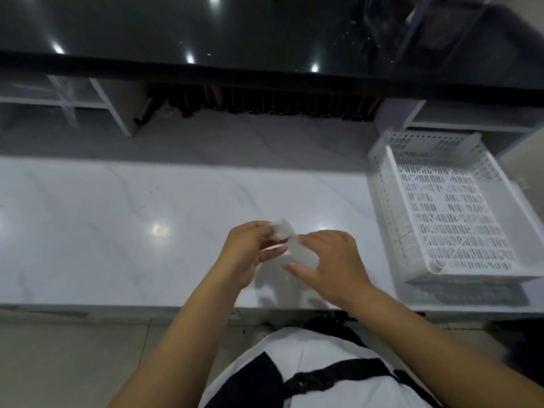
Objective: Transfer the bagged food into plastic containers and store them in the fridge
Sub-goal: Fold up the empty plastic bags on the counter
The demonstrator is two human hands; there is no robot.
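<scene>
Both hands hold one small clear plastic bag (287,237) just above the white marble counter (117,225), near its front edge. My left hand (250,254) pinches the bag's upper end between thumb and fingers. My right hand (332,266) grips the lower part, with fingers curled around it. The bag is blurred and its contents cannot be made out. No plastic container or fridge is in view.
A white perforated plastic basket (379,184) stands on the counter at the right, with nothing visible in it. A raised black glossy ledge (235,39) runs along the back. Under it sit dark bottles (279,104) and white shelf compartments (97,101).
</scene>
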